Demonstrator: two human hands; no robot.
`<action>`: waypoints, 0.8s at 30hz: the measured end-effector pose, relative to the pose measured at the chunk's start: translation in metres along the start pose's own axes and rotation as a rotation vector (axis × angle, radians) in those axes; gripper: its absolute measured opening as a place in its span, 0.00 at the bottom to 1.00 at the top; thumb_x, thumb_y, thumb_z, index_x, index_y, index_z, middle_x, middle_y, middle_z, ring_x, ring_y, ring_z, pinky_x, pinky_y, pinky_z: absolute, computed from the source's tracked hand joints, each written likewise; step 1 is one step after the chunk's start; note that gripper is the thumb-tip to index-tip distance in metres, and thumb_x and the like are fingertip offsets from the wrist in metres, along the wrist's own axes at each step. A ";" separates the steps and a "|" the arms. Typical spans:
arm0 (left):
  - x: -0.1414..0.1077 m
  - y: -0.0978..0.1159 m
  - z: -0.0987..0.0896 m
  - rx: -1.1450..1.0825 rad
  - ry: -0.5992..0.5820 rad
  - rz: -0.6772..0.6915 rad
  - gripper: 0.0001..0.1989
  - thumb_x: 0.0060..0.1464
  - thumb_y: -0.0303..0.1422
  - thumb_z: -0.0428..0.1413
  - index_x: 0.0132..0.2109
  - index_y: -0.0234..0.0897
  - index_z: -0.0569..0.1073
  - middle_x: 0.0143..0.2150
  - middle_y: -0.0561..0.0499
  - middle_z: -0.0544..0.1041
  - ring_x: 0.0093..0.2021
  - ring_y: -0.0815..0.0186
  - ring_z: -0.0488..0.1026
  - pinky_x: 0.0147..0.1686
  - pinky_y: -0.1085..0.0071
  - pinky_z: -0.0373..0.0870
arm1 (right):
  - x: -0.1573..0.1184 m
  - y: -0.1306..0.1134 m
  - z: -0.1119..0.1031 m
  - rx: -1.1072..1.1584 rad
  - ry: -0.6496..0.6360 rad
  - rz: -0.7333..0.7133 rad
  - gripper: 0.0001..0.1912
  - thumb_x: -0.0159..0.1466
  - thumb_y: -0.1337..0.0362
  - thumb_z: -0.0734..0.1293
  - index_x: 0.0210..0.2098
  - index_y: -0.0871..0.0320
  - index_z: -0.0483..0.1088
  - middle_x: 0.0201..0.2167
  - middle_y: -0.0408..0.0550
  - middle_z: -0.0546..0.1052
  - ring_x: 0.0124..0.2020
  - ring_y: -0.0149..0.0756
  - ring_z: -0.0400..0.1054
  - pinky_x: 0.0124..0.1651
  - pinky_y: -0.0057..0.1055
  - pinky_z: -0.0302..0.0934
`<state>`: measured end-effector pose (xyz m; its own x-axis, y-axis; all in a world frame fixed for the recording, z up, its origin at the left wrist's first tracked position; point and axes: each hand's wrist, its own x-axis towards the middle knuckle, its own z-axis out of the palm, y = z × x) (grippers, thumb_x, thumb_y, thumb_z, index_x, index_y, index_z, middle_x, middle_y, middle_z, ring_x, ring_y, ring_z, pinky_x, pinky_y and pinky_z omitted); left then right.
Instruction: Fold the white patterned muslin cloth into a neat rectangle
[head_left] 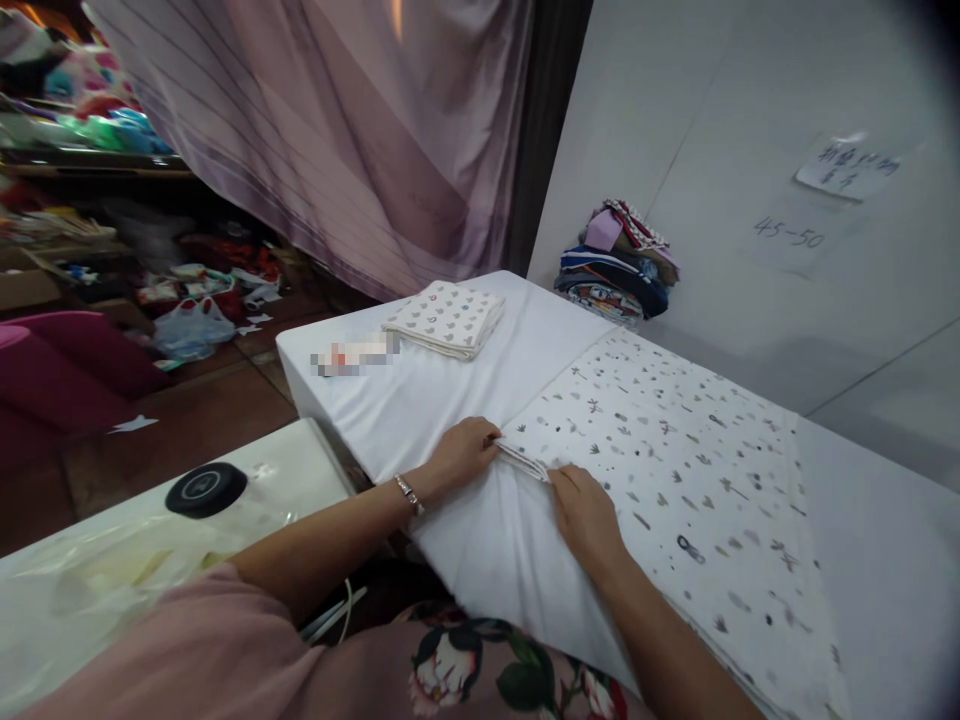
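Note:
A white cloth with small grey and brown prints [675,470] lies spread over the right part of the white-covered table [435,420]. My left hand [466,452], with a bracelet at its wrist, pinches the cloth's near left corner. My right hand [589,515] grips the same edge a short way to the right, and a narrow folded strip shows between the two hands. Beyond my left hand, a folded cloth with small grey prints [448,318] rests near the table's far end, beside a small blurred-out item [354,353].
A pile of folded fabrics [615,262] sits against the wall at the far edge. At the left, a second white table [300,465] holds a round black object [206,490] and clear plastic. A pink curtain [360,130] hangs behind. Bags [191,325] litter the floor.

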<state>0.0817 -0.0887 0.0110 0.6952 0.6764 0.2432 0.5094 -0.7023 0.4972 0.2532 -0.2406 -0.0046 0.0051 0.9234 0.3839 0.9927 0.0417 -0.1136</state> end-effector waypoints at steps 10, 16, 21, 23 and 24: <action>0.007 0.009 -0.010 0.218 -0.099 -0.057 0.06 0.46 0.25 0.51 0.33 0.38 0.66 0.33 0.51 0.72 0.35 0.65 0.68 0.32 0.70 0.60 | 0.000 -0.003 0.003 -0.073 -0.010 -0.058 0.13 0.63 0.73 0.57 0.44 0.62 0.70 0.36 0.53 0.72 0.38 0.39 0.63 0.39 0.33 0.59; 0.004 0.006 -0.007 0.291 -0.132 0.036 0.07 0.48 0.25 0.50 0.37 0.38 0.65 0.37 0.50 0.71 0.37 0.63 0.68 0.34 0.69 0.60 | 0.000 -0.003 0.005 -0.110 -0.034 -0.072 0.13 0.62 0.73 0.58 0.43 0.61 0.70 0.36 0.51 0.71 0.37 0.40 0.62 0.37 0.33 0.57; 0.006 -0.002 -0.014 0.232 -0.179 0.155 0.08 0.51 0.24 0.47 0.39 0.38 0.66 0.39 0.52 0.72 0.37 0.65 0.68 0.36 0.71 0.61 | 0.000 -0.004 0.006 -0.106 -0.048 -0.074 0.11 0.63 0.72 0.59 0.42 0.58 0.70 0.36 0.50 0.70 0.37 0.39 0.61 0.37 0.33 0.55; 0.007 -0.005 -0.019 0.206 -0.206 0.155 0.07 0.53 0.26 0.48 0.39 0.38 0.67 0.39 0.52 0.72 0.36 0.66 0.69 0.36 0.71 0.62 | 0.000 -0.005 0.006 -0.098 -0.041 -0.071 0.10 0.63 0.72 0.59 0.41 0.58 0.70 0.36 0.49 0.70 0.37 0.39 0.61 0.36 0.33 0.55; 0.008 -0.006 -0.022 0.195 -0.218 0.146 0.06 0.54 0.27 0.48 0.38 0.38 0.68 0.38 0.52 0.73 0.37 0.66 0.69 0.36 0.71 0.62 | 0.000 -0.005 0.005 -0.095 -0.040 -0.068 0.10 0.63 0.72 0.60 0.41 0.58 0.70 0.36 0.49 0.70 0.37 0.39 0.61 0.36 0.33 0.55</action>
<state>0.0731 -0.0745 0.0284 0.8498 0.5165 0.1053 0.4690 -0.8320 0.2964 0.2476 -0.2391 -0.0091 -0.0652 0.9344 0.3503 0.9976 0.0698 -0.0004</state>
